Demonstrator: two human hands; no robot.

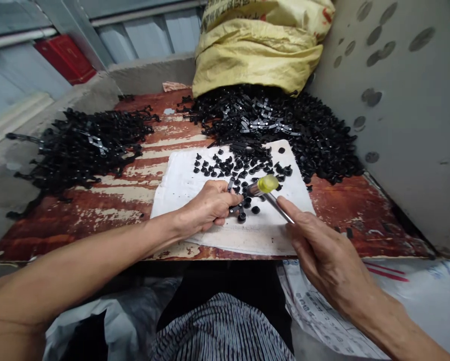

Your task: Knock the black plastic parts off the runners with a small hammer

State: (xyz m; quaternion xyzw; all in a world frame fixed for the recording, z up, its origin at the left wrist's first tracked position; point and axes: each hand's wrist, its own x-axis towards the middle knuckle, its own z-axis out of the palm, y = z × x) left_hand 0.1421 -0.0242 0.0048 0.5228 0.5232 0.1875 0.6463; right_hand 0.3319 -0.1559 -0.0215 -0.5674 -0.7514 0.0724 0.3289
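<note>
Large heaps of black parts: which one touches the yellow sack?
The larger heap, right of centre, lying against the yellow sack; the left-hand heap sits apart from it.

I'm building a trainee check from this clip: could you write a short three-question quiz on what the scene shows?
1. What does the right hand hold?
A) pliers
B) a hammer
C) a screwdriver
2. True or false: the yellow sack is farther from the person than the white pad.
3. Fill in: the small pieces scattered on the pad are ____ in colour.

Key: 1. B; 2. true; 3. black
</note>
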